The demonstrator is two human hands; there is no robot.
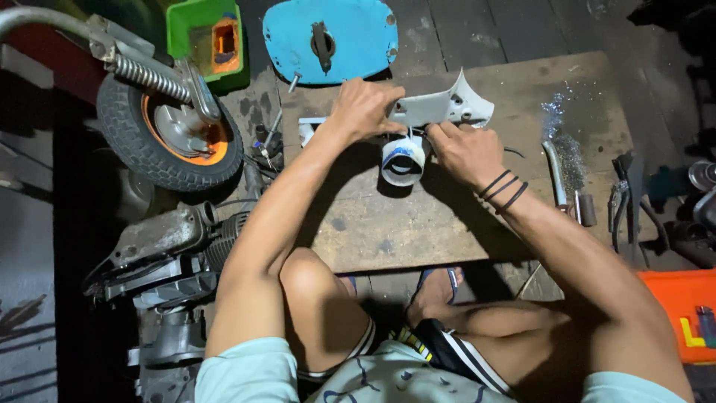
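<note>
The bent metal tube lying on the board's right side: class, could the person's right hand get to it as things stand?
Probably yes. The right hand is on the white housing, and bare board lies between it and the tube; nothing blocks the way.

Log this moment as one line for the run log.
left hand: on white housing | right hand: beside headlight ring | surface: wooden board

- Two hands: left hand and right hand, centre of frame.
- One pale grey body panel, top centre.
- One blue cover plate, top.
- One wheel, upper left.
- One green box, upper left.
- One orange case, lower right.
- One wooden board, centre.
</note>
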